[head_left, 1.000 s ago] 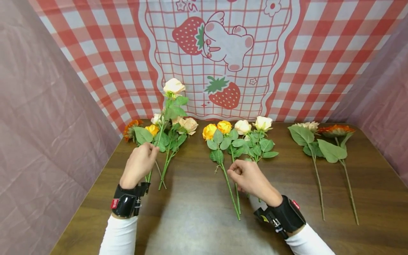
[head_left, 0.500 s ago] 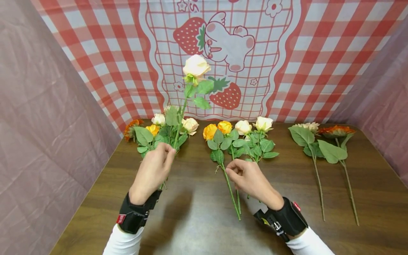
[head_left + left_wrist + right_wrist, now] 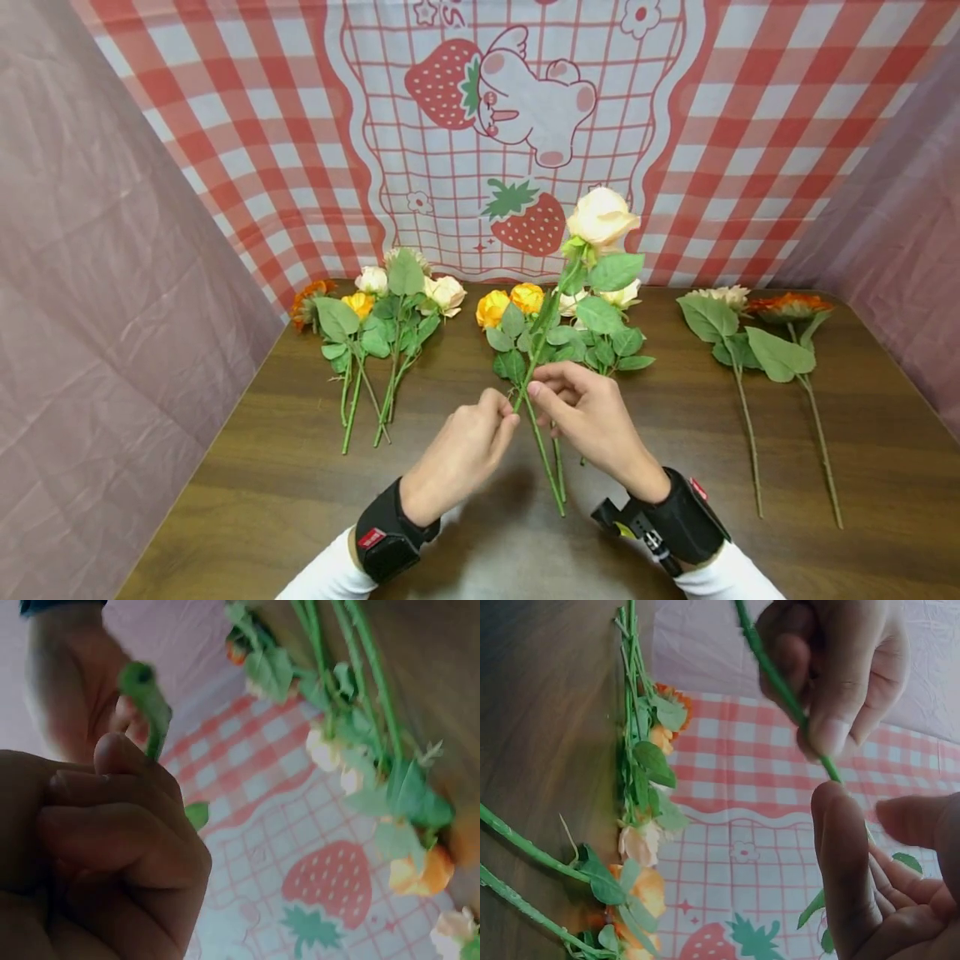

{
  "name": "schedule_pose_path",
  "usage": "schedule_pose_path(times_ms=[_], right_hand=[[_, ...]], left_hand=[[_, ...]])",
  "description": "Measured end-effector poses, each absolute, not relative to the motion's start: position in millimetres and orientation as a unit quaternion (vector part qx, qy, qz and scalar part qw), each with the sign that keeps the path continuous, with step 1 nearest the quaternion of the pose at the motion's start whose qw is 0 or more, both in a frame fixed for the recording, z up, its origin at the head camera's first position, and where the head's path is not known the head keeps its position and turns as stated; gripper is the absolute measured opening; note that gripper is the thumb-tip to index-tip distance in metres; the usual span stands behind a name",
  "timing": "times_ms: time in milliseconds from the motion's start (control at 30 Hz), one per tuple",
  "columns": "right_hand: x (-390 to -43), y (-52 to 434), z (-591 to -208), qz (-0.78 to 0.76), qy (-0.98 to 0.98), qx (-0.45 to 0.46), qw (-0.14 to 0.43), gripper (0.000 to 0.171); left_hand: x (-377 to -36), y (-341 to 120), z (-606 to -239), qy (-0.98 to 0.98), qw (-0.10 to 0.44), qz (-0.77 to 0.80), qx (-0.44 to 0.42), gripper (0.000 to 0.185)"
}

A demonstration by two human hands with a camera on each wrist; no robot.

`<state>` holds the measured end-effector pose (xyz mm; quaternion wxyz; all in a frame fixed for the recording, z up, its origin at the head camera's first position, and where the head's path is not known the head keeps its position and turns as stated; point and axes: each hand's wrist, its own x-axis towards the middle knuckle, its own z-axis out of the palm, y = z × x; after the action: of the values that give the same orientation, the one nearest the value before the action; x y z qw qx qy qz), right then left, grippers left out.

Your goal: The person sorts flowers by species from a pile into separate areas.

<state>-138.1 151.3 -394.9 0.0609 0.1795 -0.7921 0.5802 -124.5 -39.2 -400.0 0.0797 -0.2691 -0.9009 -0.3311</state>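
Note:
A cream rose (image 3: 602, 218) stands tilted to the right, its bloom in front of the checked cloth. My left hand (image 3: 463, 446) pinches its green stem between thumb and fingers; the cut end points toward the camera in the left wrist view. Beside it, my right hand (image 3: 588, 417) is curved around the stem higher up. In the right wrist view the stem (image 3: 780, 686) runs into the space between the right index finger and the thumb (image 3: 915, 817), which stand apart. Two yellow roses (image 3: 492, 309) lie under and beside the hands, partly covered.
A group of mixed flowers (image 3: 360, 307) lies at the left of the wooden table (image 3: 225, 517). Behind the held rose are other cream roses (image 3: 624, 295). At the right lie an orange flower (image 3: 791, 308) and a whitish flower (image 3: 723, 297) on long stems. Checked cloth (image 3: 787, 167) hangs behind.
My left hand has carried the cream rose from the left group rightward, over to the right hand. The right hand has stayed nearly in place, its thumb and fingers now around the stem.

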Motion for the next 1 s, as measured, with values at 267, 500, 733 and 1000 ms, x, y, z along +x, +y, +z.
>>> schedule_pose_path(times_ms=[267,500,733,1000], right_hand=[[-142,153,-398,0.565,-0.81,0.15,0.042,0.009],[-157,175,-402,0.502,-0.859,0.1,0.028,0.012],[-178,203,-418,0.449,-0.891,0.061,-0.029,0.019],[-189,211,-441,0.454,-0.886,0.045,-0.08,0.018]], left_hand=[[-122,-30,-413,-0.907,0.079,-0.293,-0.292,0.009],[-133,-47,-399,-0.933,0.074,-0.267,-0.232,0.015],[-153,-78,-387,-0.947,0.137,-0.24,-0.164,0.013],[-189,-123,-404,-0.981,0.113,-0.153,-0.039,0.021]])
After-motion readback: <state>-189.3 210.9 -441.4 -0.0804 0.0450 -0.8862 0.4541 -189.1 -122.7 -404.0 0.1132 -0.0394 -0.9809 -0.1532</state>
